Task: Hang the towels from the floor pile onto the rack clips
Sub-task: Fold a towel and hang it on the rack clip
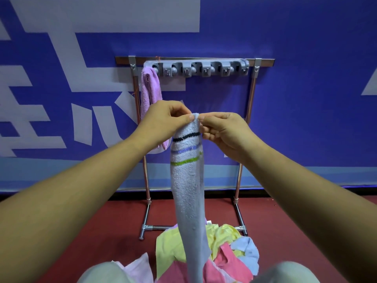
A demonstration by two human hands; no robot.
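A long pale blue towel (188, 190) with black, violet and green stripes hangs straight down from my two hands. My left hand (163, 121) and my right hand (223, 130) both pinch its top corner, thumbs meeting at the tip. Behind them stands a metal rack (252, 92) with a grey clip strip (196, 68) across its top bar. A lilac towel (150, 88) hangs from the leftmost clip; the other clips hold nothing. A floor pile of towels (226, 250) in yellow, pink and blue lies below, between my knees.
The rack stands against a blue wall banner (306, 99) on a red floor (91, 231). Its metal feet (145, 227) reach forward to the pile. My knees (102, 272) show at the bottom edge.
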